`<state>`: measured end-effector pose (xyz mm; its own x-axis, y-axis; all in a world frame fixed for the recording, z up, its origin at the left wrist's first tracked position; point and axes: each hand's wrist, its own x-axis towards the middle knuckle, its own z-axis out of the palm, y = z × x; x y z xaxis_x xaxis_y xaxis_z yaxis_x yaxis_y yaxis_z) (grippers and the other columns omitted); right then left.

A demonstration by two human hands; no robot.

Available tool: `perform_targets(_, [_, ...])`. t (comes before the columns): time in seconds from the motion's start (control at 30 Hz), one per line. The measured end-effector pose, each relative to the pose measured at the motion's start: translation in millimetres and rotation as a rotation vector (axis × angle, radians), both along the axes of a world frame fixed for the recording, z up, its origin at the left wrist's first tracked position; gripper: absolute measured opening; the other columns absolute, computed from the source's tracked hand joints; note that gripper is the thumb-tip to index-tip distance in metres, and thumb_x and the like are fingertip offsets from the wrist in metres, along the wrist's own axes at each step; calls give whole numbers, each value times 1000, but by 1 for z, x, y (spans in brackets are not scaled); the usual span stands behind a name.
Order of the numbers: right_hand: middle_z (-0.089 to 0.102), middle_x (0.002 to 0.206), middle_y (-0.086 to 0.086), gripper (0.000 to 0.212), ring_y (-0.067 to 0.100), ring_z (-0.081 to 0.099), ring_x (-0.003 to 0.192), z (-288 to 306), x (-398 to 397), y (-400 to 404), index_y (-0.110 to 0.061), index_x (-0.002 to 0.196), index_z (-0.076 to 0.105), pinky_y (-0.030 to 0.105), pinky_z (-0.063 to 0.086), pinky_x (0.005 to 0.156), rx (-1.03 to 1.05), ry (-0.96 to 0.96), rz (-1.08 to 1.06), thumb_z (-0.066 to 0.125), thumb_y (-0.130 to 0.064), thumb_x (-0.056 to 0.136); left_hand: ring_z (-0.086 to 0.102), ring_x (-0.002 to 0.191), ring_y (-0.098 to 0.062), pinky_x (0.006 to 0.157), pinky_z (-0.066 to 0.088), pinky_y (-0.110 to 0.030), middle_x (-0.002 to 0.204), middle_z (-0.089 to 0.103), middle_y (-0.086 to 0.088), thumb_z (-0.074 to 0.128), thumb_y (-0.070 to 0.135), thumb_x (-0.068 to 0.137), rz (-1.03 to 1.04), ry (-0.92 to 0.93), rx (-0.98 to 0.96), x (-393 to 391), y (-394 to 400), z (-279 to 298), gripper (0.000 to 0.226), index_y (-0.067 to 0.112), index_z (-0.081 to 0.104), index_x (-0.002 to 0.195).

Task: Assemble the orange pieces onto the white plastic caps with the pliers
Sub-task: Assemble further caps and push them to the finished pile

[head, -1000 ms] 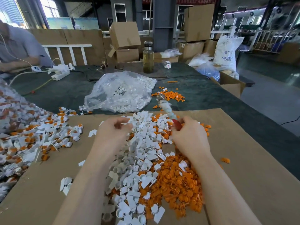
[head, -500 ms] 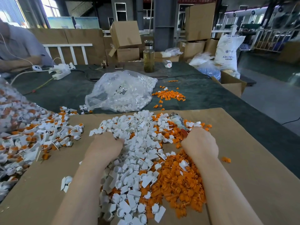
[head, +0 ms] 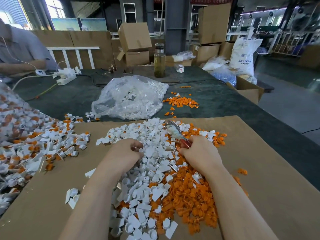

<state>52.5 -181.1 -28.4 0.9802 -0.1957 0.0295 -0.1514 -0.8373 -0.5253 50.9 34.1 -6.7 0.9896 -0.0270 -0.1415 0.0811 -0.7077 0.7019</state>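
Nearest the near edge of the cardboard sheet (head: pixel 259 170) lay the mixed heap: orange pieces (head: pixel 187 196) to the right, white plastic caps (head: pixel 152 163) to the left and far side. Left hand (head: pixel 125 153) sat curled in the caps w/ fingertips buried, prob. picking one, but can't tell if it actually had a cap. Right hand (head: pixel 199 152) gripped the red handles of the pliers (head: pixel 174 132), nose pointing away over the heap, jaws too blurred to judge.

To do this step well: pull one cap clear of the heap, turn its socket up, seat one orange piece square, then squeeze w/ pliers, not hard enough to crack it.

In the way: loose parts crowding both hands; easy to grab two. Left edge: heap of done-looking parts (head: pixel 34 144). Past the sheet: clear bag of caps (head: pixel 129 99), spare orange scatter (head: pixel 181 102), glass bottle (head: pixel 159 61), power strip (head: pixel 66 76). Far-left corner: another person (head: pixel 19 49) seated.
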Motion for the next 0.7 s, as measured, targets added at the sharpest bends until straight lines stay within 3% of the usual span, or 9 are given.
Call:
perform_targets(0.07, [62,72,-6,19,12,60,65,2,0,1,-25,83,59,26,40,51,79,-44,12,64,-42,88,52,65,-5,59,43,-24,99,64,6,67,17,91,5,-4,-41,1,0,-1,29,27,65,118])
perform_targets(0.17, [60,64,-4,22,12,55,56,4,-1,2,-24,76,58,27,38,50,197,-99,36,67,-41,87,58,71,-5,59,43,-20,101,66,7,71,12,87,18,-39,-87,1,1,-1,33,26,69,117])
perform_targets(0.27, [64,68,4,14,14,52,53,6,-2,4,-17,83,63,32,43,53,367,-115,73,67,-30,87,62,82,-1,59,42,-11,97,65,14,73,11,86,13,-74,-103,2,0,-2,32,26,71,113])
perform_targets(0.37, [70,74,3,6,11,55,55,9,-4,7,-21,86,67,26,45,50,538,-120,85,64,-23,90,62,84,-5,69,48,-19,94,64,13,70,10,86,-8,-101,-44,2,-3,-4,35,27,69,116])
perform_targets(0.43, [72,74,-7,12,9,62,60,11,-5,8,-25,85,68,18,48,50,627,-117,100,61,-19,92,62,85,-4,71,49,-21,94,64,14,69,11,87,-13,-120,-6,2,-3,-5,33,30,69,114])
perform_targets(0.5, [72,73,-14,16,7,64,65,13,-5,10,-27,84,68,13,48,50,655,-122,106,60,-17,94,62,85,-3,70,51,-22,95,65,15,69,11,86,-25,-129,0,1,-3,-5,31,36,69,106])
perform_targets(0.7, [54,66,-2,10,0,44,46,13,-4,12,-14,89,67,10,35,41,704,-169,95,66,-24,92,57,94,-7,63,41,-12,106,55,8,62,9,91,-132,-167,127,-1,-5,1,38,45,65,104])
